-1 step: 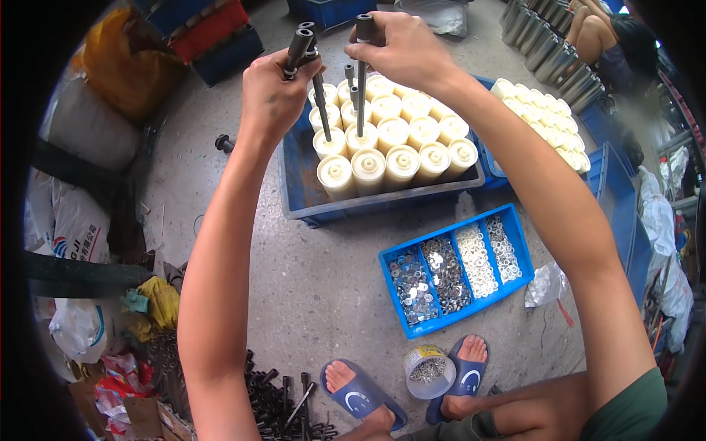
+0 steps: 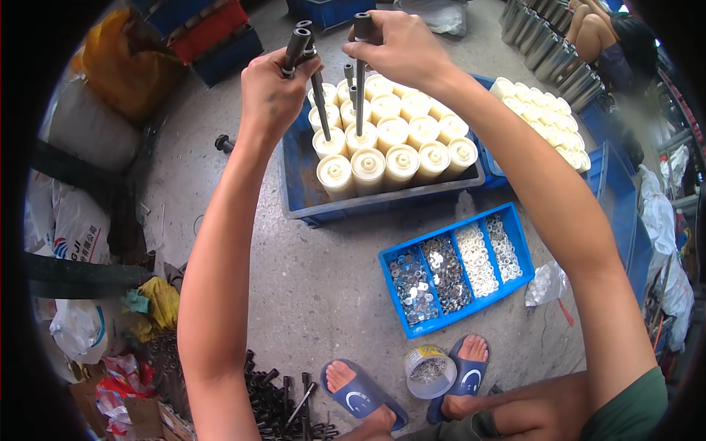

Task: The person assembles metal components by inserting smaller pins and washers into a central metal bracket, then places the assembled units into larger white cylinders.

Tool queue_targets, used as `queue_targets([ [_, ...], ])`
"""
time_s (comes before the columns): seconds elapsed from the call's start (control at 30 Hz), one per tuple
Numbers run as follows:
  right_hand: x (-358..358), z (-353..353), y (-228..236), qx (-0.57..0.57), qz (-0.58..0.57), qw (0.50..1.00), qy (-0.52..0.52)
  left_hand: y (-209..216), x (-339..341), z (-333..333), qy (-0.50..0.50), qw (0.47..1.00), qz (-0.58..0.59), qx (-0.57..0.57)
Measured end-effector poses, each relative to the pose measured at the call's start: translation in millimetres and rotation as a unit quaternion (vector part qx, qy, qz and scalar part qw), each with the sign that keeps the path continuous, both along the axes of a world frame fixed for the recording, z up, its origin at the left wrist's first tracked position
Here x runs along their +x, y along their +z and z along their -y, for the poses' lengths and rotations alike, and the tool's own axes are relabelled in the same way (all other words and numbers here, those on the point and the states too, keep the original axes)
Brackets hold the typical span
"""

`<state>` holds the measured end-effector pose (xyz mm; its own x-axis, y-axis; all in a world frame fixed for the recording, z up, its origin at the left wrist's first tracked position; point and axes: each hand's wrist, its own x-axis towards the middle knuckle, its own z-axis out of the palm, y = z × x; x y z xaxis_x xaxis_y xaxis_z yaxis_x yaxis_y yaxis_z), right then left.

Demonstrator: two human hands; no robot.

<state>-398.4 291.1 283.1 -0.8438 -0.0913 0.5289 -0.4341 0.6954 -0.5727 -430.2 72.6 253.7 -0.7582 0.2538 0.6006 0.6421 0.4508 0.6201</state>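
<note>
Cream-coloured cylinders point(image 2: 402, 160) stand upright in rows in a dark blue crate point(image 2: 382, 200). My left hand point(image 2: 271, 92) is closed around a dark rod with a thick black head point(image 2: 296, 48). Beside it, another black-headed rod point(image 2: 323, 110) slants down to the top of a cylinder at the left side. With fingers closed near its black head, my right hand point(image 2: 404, 45) grips an upright dark rod point(image 2: 360, 95). That rod's lower end meets the middle of a cylinder in the second row from the front. Shorter dark rods point(image 2: 348, 72) stand up among the cylinders behind.
A blue divided tray point(image 2: 403, 328) of washers and rings lies on the floor before my feet. Near my sandals stands a clear tub point(image 2: 434, 386) of small metal parts. Black-headed rods point(image 2: 287, 400) are heaped at lower left. More cream cylinders point(image 2: 540, 121) fill another crate. Someone point(image 2: 599, 40) sits at far right.
</note>
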Motion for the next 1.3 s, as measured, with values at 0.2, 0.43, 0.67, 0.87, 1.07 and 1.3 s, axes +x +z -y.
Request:
queue_targets([
  [0.2,-3,11,1,0.030,-0.059,0.996,-0.058,0,-7,-18,0.052,0.998,0.026,-0.023],
  [0.43,-7,-2,8,0.033,0.025,0.999,0.012,-4,14,-7,0.015,0.999,0.047,0.019],
  [0.67,5,3,21,0.097,0.007,0.992,0.078,-18,15,16,0.007,0.999,0.053,-0.005],
  [0.87,6,2,-14,0.153,-0.063,0.986,-0.004,-17,23,-3,0.045,0.994,0.095,0.007],
  [1.07,1,14,-5,0.180,-0.049,0.982,0.032,-41,13,13,0.005,0.997,0.067,-0.049],
  [1.3,7,10,-6,0.194,0.127,0.970,0.075,-50,29,3,0.067,0.987,0.144,-0.038],
])
